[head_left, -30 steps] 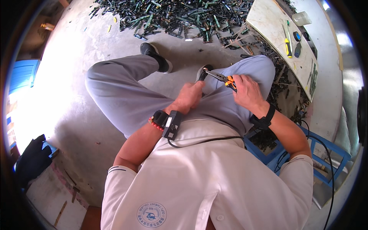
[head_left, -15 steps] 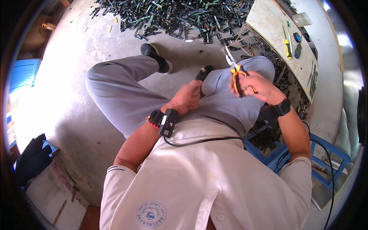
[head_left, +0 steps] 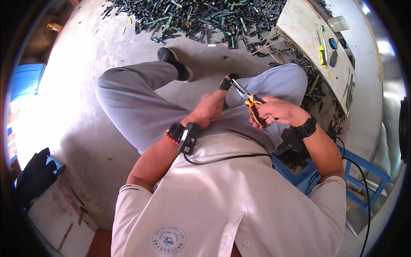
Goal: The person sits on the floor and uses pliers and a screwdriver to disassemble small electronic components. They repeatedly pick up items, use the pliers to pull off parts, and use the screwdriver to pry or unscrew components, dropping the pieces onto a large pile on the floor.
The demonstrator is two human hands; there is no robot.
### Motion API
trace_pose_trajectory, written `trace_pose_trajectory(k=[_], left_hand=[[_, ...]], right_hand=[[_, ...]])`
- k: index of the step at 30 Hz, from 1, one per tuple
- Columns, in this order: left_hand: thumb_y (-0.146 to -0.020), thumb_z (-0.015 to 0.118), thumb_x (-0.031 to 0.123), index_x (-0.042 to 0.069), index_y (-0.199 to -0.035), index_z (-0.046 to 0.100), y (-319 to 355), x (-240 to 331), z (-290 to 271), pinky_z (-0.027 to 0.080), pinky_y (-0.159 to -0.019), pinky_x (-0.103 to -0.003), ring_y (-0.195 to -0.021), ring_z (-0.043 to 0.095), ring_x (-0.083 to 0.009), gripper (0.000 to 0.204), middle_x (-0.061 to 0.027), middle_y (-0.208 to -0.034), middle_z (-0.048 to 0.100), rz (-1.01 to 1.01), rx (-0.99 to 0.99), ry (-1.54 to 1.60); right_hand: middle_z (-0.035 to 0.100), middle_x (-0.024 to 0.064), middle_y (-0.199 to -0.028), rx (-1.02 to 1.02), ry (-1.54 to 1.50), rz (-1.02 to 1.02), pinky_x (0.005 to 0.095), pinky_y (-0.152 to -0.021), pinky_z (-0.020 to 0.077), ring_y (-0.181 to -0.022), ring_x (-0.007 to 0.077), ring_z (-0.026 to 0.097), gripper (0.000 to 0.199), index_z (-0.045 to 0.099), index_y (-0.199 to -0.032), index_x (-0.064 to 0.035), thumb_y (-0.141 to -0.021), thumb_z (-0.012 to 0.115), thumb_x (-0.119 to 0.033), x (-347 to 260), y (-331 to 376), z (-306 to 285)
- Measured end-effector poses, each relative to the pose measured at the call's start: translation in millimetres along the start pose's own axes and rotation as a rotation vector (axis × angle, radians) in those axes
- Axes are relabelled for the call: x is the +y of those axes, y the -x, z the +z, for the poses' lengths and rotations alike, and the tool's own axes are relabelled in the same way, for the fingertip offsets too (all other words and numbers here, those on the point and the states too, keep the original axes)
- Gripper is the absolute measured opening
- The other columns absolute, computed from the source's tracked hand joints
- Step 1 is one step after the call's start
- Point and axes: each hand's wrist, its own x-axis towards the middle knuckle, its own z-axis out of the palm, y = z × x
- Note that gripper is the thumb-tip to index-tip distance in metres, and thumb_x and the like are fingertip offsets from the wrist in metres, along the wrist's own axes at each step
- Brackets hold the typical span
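My left hand (head_left: 207, 109) is closed around a dark narrow piece (head_left: 225, 84) whose upper end sticks out above the fist; its exact kind is hard to make out against the dark shoe behind it. In my right hand (head_left: 278, 112) is a pair of long-nose pliers (head_left: 254, 108) with orange and black handles. Their metal jaws point up and left, the tips close beside the top of the dark piece. Whether the tips touch it I cannot tell. Both hands are over my lap.
A large heap of dark and green strip-like pieces (head_left: 201, 19) covers the floor ahead. At right, a white board (head_left: 299, 25) bears a yellow-handled screwdriver (head_left: 322, 53), a blue-black roll (head_left: 332, 43) and a clear cup (head_left: 338, 23). A blue frame (head_left: 368, 171) and black cable (head_left: 231, 157) are near my right arm.
My right hand has come left and down with the pliers, bringing their jaws to the dark piece's upper end. My left hand has hardly moved.
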Motion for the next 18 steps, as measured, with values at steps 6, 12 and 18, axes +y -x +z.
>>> trace_pose_trajectory(k=[6,12,18], left_hand=[[-0.094,0.055,0.040,0.018,-0.060,0.032,-0.9,0.2,5.6,0.019,-0.041,-0.029,-0.042,0.022,-0.0095,0.047,0.0054,-0.051,0.028,-0.012,0.071,-0.050],[-0.093,0.056,0.039,0.017,-0.060,0.033,0.0,-1.9,6.9,0.021,-0.043,-0.029,-0.044,0.023,-0.0093,0.046,0.0052,-0.052,0.030,0.052,0.097,-0.115],[-0.093,0.056,0.039,0.016,-0.061,0.036,-0.2,-2.8,7.1,0.022,-0.044,-0.030,-0.046,0.025,-0.0089,0.045,0.0054,-0.054,0.030,0.073,0.134,-0.194]], right_hand=[[0.063,0.0134,-0.092,0.061,0.150,0.022,0.0342,-0.066,0.0555,-0.078,0.0200,0.065,0.024,0.051,-0.100,0.0010,-0.079,0.055,-0.011,-7.8,-2.9,5.2],[0.063,0.0142,-0.096,0.080,0.182,0.022,0.0354,-0.071,0.0566,-0.083,0.0211,0.065,0.027,0.054,-0.104,0.0006,-0.081,0.055,-0.013,-9.1,-1.0,1.9],[0.063,0.0138,-0.095,0.109,0.238,0.033,0.0342,-0.071,0.0559,-0.082,0.0203,0.065,0.029,0.054,-0.104,0.0009,-0.080,0.057,-0.015,-12.1,1.1,2.6]])
